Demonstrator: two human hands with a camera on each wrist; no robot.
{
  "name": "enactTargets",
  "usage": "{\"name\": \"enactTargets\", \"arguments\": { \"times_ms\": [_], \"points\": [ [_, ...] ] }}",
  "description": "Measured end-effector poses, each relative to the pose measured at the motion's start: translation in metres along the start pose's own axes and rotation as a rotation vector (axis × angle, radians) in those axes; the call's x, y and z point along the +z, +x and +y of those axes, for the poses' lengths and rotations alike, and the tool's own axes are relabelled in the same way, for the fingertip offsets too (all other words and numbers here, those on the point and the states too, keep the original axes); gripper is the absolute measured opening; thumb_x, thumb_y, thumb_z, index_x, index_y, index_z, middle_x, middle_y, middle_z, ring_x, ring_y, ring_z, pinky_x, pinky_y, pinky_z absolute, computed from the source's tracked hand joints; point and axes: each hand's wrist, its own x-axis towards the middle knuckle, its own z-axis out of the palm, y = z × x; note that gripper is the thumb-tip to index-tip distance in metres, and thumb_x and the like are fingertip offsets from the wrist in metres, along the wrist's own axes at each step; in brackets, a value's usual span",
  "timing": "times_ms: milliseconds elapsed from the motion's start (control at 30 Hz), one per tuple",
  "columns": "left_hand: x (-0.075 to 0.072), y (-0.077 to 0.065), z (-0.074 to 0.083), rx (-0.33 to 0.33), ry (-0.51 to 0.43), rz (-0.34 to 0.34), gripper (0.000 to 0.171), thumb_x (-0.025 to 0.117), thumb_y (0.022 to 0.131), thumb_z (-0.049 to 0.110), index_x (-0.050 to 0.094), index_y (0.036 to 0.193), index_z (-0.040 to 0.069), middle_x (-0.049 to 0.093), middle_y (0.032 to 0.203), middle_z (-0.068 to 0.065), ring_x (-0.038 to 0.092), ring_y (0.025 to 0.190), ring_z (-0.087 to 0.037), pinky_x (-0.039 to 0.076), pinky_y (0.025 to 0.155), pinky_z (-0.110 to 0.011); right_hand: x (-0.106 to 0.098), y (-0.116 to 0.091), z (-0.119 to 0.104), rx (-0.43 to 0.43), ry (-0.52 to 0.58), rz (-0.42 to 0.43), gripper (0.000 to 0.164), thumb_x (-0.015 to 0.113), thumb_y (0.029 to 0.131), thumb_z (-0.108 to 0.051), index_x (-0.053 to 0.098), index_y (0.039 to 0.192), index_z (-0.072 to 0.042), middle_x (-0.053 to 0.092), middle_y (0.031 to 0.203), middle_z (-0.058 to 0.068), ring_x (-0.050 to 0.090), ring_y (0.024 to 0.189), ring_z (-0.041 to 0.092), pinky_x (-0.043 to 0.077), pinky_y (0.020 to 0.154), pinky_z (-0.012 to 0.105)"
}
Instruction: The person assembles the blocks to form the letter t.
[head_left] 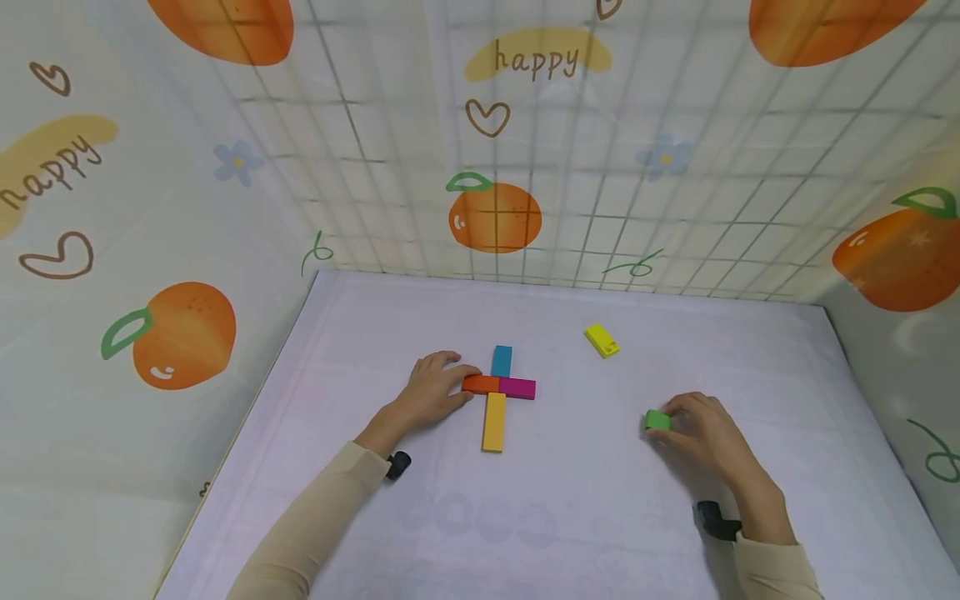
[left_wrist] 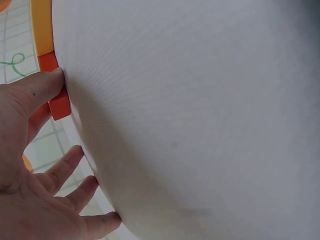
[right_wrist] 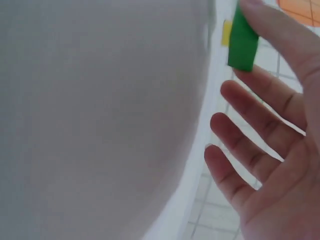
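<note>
In the head view, four-armed and flat on the white table, a cross of blocks lies left of centre: a blue block at the top, a magenta block at the right, an amber block at the bottom and a red-orange block at the left. My left hand pinches the red-orange block by its outer end between thumb and index finger. Off to the right, my right hand holds a green block between thumb and index finger; its other fingers are spread in the right wrist view.
A bright yellow block lies farther back, between the cross and the right hand. Behind the white tabletop hangs a patterned cloth with oranges and grid lines; similar cloth stands at both sides.
</note>
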Motion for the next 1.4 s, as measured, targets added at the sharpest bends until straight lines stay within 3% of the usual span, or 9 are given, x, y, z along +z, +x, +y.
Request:
{"name": "enactTargets", "arguments": {
  "times_ms": [467,733,1000,1400],
  "points": [
    [-0.001,-0.001,0.002,-0.003,-0.007,0.006,0.040,0.068,0.096,0.034,0.062,0.135,0.030,0.042,0.149,-0.011,0.030,0.140,-0.033,0.020,0.113,-0.064,0.011,0.008,-0.033,-0.109,0.024,0.029,0.031,0.089,0.075,-0.028,0.066,0.091,-0.013,0.066,0.105,0.007,0.057,0.105,0.035,0.044,0.090,0.056],
    [-0.001,0.000,0.002,0.002,-0.007,0.005,0.039,0.068,0.096,0.034,0.063,0.135,0.030,0.043,0.149,-0.012,0.030,0.140,-0.033,0.021,0.113,-0.062,0.028,0.010,-0.054,-0.209,0.000,0.063,0.035,0.092,0.070,-0.032,0.064,0.086,-0.019,0.064,0.096,-0.003,0.059,0.092,0.026,0.047,0.080,0.047],
    [-0.001,0.000,0.002,0.006,-0.005,0.004,0.039,0.067,0.097,0.034,0.063,0.135,0.030,0.043,0.149,-0.012,0.030,0.139,-0.032,0.022,0.113,-0.060,0.045,0.015,-0.077,-0.236,-0.008,0.062,0.038,0.094,0.067,-0.032,0.064,0.085,-0.019,0.063,0.094,-0.005,0.057,0.091,0.021,0.046,0.080,0.044],
    [0.000,0.001,0.001,-0.010,0.009,-0.007,0.040,0.067,0.097,0.036,0.062,0.136,0.031,0.041,0.150,-0.010,0.029,0.140,-0.030,0.021,0.114,-0.059,0.068,0.020,-0.108,-0.242,-0.071,0.032,0.041,0.091,0.068,-0.045,0.062,0.083,-0.021,0.063,0.093,-0.005,0.056,0.090,0.021,0.046,0.075,0.040]
  ]
}}
